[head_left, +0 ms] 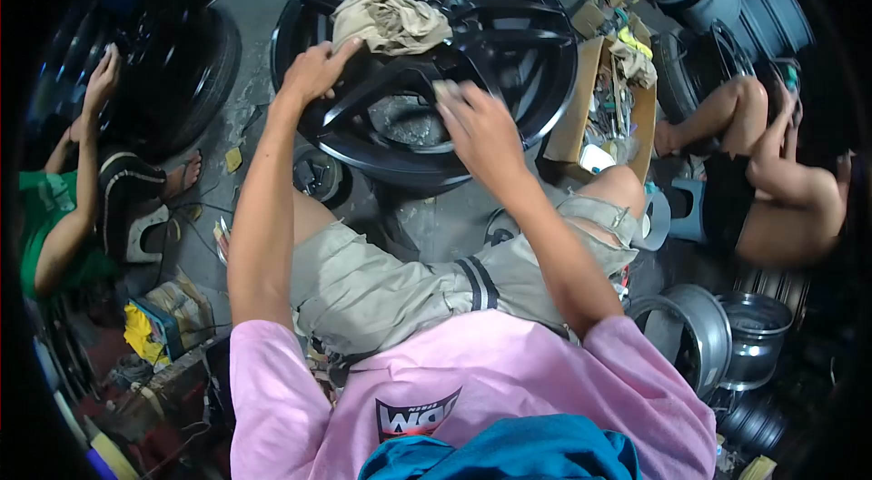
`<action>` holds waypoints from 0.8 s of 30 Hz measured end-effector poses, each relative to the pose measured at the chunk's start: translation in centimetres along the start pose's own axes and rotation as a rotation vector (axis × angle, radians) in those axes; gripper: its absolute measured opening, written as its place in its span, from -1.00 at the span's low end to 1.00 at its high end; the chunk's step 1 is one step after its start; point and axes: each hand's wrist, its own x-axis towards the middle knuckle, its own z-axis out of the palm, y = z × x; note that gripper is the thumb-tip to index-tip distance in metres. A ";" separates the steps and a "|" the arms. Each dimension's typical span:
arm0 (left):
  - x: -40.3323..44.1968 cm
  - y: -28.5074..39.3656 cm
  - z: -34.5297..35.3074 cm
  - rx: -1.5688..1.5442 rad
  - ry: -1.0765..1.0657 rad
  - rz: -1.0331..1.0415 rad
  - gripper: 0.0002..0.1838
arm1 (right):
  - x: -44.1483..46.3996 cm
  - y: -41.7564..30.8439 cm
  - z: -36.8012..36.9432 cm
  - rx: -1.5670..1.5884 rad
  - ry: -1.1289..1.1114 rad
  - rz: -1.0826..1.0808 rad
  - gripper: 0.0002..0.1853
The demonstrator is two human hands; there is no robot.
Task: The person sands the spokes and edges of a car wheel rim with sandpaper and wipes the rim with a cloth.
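Observation:
In front of me lies a large black wheel rim (527,42) with a bright outer edge, face up. My left hand (313,73) is at its left side, fingers curled over a spoke and thumb beside a crumpled beige cloth (392,21), which rests on the rim near the hub. My right hand (480,130) is over the near right spokes, somewhat blurred by motion. Between its fingertips it pinches a small yellowish-tan pad (442,91), pressed against a spoke; whether this is sandpaper or sponge I cannot tell.
A cardboard box (568,103) of tools stands right of the rim. Silver rims (686,335) sit lower right, and grey barrels (772,17) line the upper right. One person (59,217) sits at left, another (790,180) at right. A tyre (204,80) is at left.

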 end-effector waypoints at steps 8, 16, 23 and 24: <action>-0.1 0.7 1.2 0.319 0.111 0.098 0.02 | -1.4 -1.7 -0.6 0.041 0.082 0.098 -0.70; -0.7 1.2 1.0 0.273 0.124 0.080 -0.02 | 3.0 0.5 -3.6 0.232 -0.257 0.370 -0.68; -1.2 1.2 1.1 0.273 0.120 0.062 -0.07 | 5.7 3.6 -4.6 -0.005 0.215 -0.160 -0.80; -1.3 1.1 1.1 0.279 0.132 0.073 -0.07 | 6.8 4.3 -3.5 -0.090 0.127 -0.234 -0.79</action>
